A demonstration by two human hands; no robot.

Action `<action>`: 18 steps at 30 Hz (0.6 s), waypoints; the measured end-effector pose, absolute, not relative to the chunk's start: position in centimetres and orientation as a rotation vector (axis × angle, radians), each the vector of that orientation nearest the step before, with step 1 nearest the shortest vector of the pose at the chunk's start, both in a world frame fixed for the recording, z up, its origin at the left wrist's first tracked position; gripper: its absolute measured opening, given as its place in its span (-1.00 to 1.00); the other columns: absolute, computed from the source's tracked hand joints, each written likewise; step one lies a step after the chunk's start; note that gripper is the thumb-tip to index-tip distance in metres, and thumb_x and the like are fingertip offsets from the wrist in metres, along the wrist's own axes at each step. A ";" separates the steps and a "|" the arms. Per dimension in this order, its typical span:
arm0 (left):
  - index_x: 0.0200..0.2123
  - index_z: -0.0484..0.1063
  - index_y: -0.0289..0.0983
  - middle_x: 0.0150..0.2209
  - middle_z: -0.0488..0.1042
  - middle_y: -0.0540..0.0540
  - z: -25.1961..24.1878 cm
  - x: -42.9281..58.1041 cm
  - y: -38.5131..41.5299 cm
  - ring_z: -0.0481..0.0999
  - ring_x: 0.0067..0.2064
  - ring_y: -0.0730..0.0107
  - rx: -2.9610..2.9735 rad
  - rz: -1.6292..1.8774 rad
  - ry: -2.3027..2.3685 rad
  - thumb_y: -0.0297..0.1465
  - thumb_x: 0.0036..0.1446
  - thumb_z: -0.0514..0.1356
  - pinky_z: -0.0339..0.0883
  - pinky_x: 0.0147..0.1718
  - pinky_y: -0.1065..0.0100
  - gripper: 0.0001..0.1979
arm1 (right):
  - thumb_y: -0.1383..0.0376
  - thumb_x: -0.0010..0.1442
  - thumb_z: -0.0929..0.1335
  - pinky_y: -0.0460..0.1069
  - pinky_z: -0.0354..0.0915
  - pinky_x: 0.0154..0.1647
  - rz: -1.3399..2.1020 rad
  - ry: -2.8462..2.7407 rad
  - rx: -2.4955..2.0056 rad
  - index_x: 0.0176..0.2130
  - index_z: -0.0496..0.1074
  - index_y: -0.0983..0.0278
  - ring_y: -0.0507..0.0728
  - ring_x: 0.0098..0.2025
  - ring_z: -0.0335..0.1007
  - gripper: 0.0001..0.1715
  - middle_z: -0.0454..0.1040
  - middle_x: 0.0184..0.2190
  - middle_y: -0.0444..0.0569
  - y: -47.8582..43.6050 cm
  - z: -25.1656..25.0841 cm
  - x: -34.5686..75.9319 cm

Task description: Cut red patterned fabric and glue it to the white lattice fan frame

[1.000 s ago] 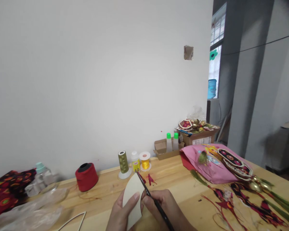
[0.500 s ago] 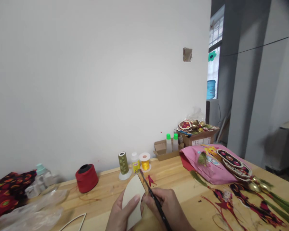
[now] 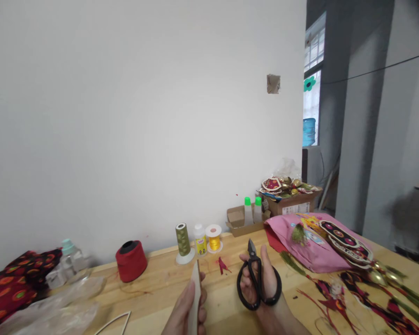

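Observation:
My left hand (image 3: 183, 307) is closed around a flat cream-coloured piece of card (image 3: 195, 300), now seen nearly edge-on, with my thumb on the near face and fingertips behind it. To the right, my right hand (image 3: 268, 271) is turned palm up and holds black-handled scissors (image 3: 253, 270). The scissors' blades are together and point up and away, and some fingers show through the left handle loop. A gap of bare wood lies between the two hands. Just beyond them is a small dark red scrap (image 3: 222, 266) on the wooden table (image 3: 160, 279).
Along the wall stand a red thread cone (image 3: 131, 263), a green thread spool (image 3: 183, 242), a glue bottle (image 3: 200, 242) and a yellow cord spool (image 3: 214, 243). At right lie a pink bag (image 3: 289, 237) and tasselled ornaments (image 3: 345, 242). Plastic bags (image 3: 59, 311) and patterned cloth (image 3: 7, 298) lie left.
My right hand has moved right, away from the card, and turned palm up with the scissors. The card has turned from face-on to edge-on in my left hand.

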State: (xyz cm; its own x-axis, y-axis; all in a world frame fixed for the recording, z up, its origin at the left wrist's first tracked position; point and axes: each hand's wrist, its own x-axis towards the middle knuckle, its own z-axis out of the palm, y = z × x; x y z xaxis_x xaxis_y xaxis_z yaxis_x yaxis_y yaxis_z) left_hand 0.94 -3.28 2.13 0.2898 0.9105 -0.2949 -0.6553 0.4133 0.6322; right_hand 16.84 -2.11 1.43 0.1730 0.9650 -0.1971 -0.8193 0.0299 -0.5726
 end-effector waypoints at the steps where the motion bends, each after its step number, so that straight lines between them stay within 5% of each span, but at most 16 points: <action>1: -0.45 0.45 -0.25 -0.78 0.22 0.22 2.0 0.6 -3.0 0.18 -0.82 0.74 0.391 1.016 0.593 -0.31 -0.51 0.41 -0.01 -0.90 0.71 -0.60 | -0.22 -0.13 0.24 -0.18 0.16 -0.77 1.424 -0.226 -0.647 -0.49 0.34 0.35 -0.08 -0.82 0.15 -0.33 0.26 -0.84 -0.22 -2.1 1.4 16.8; 7: -0.31 0.47 -0.31 -0.86 0.17 0.21 1.4 -1.8 -2.1 -0.09 -0.90 0.84 0.457 0.661 0.237 -0.53 -0.16 0.24 -0.27 -0.95 0.74 -0.76 | -0.16 -0.09 0.28 -0.16 0.16 -0.75 1.423 -0.176 -0.595 -0.48 0.33 0.33 -0.04 -0.80 0.21 -0.41 0.31 -0.84 -0.17 -2.4 1.6 16.9; 12: -0.33 0.48 -0.19 -0.94 -0.04 0.26 -1.5 -2.3 -1.0 -0.48 -0.92 0.80 0.481 0.819 0.364 -0.29 -0.10 0.17 -0.50 -0.99 0.61 -0.78 | -0.11 -0.05 0.29 -0.13 0.20 -0.69 1.349 -0.166 -0.563 -0.44 0.30 0.29 0.03 -0.68 0.32 -0.50 0.33 -0.78 -0.19 -3.1 2.0 17.1; 15: -0.38 0.50 -0.20 -1.00 -0.17 0.24 -1.6 -2.1 -1.1 -0.45 -0.94 0.72 0.518 0.770 0.446 -0.16 -0.10 0.12 -0.43 -0.98 0.55 -0.70 | -0.10 -0.04 0.29 -0.14 0.18 -0.68 1.305 -0.182 -0.581 -0.41 0.30 0.28 0.02 -0.67 0.30 -0.51 0.33 -0.76 -0.20 -3.1 1.9 17.2; 18: -0.43 0.49 -0.20 -1.01 -0.22 0.22 -0.4 -1.8 -2.2 -0.33 -0.94 0.67 0.590 0.757 0.495 -0.11 -0.09 0.09 -0.16 -0.95 0.53 -0.67 | -0.05 -0.15 0.38 -0.16 0.16 -0.69 1.270 -0.249 -0.578 -0.38 0.29 0.27 -0.03 -0.68 0.25 -0.51 0.33 -0.74 -0.24 -2.7 1.8 17.2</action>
